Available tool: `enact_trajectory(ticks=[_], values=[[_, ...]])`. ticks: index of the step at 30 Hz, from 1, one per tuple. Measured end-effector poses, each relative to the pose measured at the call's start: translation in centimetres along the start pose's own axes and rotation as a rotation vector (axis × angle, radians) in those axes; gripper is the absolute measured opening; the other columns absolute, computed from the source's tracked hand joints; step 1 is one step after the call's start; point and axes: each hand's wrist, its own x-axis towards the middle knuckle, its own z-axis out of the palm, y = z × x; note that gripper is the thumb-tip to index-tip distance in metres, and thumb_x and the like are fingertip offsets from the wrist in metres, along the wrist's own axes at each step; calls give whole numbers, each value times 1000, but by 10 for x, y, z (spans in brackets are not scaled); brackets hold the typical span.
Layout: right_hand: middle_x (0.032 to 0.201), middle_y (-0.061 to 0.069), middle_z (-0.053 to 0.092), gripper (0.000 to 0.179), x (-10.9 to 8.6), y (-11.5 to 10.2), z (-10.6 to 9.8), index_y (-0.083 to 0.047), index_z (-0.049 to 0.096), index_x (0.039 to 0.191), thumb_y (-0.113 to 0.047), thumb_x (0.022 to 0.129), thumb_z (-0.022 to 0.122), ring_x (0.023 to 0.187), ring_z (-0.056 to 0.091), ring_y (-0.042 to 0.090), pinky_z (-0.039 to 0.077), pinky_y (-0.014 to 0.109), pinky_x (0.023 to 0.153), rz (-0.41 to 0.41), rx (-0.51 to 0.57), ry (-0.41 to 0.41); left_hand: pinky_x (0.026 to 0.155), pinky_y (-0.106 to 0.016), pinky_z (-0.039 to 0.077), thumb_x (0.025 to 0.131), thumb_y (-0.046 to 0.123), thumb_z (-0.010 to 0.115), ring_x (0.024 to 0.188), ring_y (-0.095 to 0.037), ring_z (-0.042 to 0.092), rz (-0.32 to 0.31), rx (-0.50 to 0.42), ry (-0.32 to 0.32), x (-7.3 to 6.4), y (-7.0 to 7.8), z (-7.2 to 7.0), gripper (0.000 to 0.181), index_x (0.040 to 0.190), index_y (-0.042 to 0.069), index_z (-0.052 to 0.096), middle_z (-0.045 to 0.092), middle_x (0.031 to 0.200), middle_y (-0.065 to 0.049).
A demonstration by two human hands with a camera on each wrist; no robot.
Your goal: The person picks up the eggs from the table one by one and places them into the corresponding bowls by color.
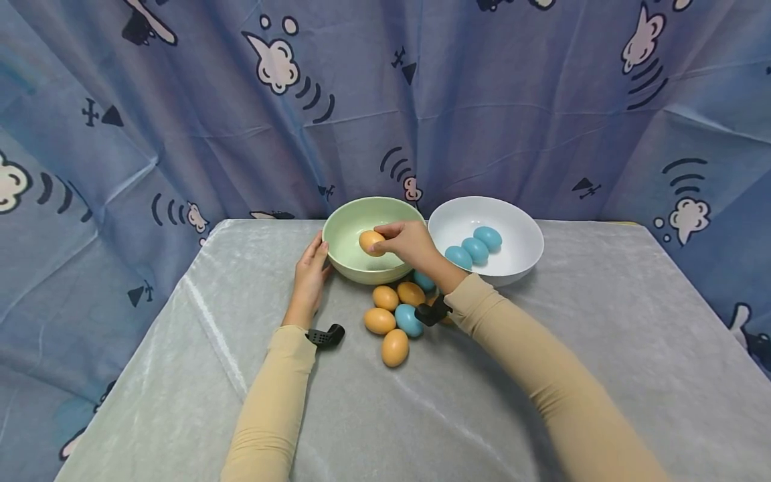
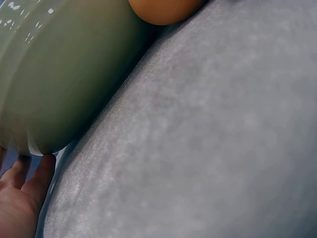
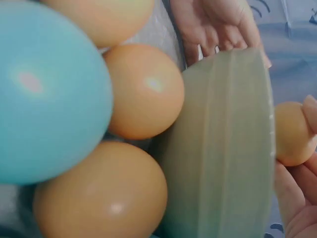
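My right hand (image 1: 415,244) pinches an orange egg (image 1: 369,243) between thumb and fingers, over the green bowl (image 1: 343,231). In the right wrist view that egg (image 3: 292,133) shows beyond the bowl's rim. At the bowl's left side, my left hand (image 1: 309,281) holds its wall, the thumb up by the rim. In the left wrist view, fingertips (image 2: 45,166) touch the lower part of the bowl (image 2: 64,74). In front of the bowl lie several orange eggs (image 1: 379,320) with a blue egg (image 1: 409,320) among them. Another blue egg (image 1: 424,280) is partly hidden behind the right wrist.
A white bowl (image 1: 521,241) holding three blue eggs (image 1: 476,250) stands close to the green bowl's right. Both bowls are near the back edge of the grey cloth-covered table (image 1: 602,335). A patterned blue curtain (image 1: 482,100) hangs right behind them.
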Motion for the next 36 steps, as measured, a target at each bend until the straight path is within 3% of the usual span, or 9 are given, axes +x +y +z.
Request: enact_trajectory(ticks=[17, 26, 36], values=[[120, 11, 72, 45, 24, 7, 15, -4, 72, 121, -17, 79, 84, 119, 64, 24, 52, 34, 101, 3, -175, -81, 121, -42, 33, 104, 38, 52, 148, -15, 34, -3, 11, 6, 3, -4, -2, 57, 156, 24, 35, 32, 163, 6], [121, 11, 72, 48, 28, 6, 16, -4, 72, 122, -18, 79, 86, 118, 62, 23, 51, 33, 101, 42, -240, -141, 121, -42, 32, 104, 36, 51, 148, -15, 35, -8, 7, 9, 4, -3, 0, 55, 156, 24, 36, 33, 162, 6], [118, 10, 73, 44, 28, 5, 17, -3, 73, 118, -18, 79, 85, 115, 64, 21, 51, 31, 101, 30, -335, -200, 121, -42, 33, 103, 39, 52, 148, -13, 34, -19, 21, 8, 2, -1, -1, 57, 156, 25, 35, 33, 162, 7]])
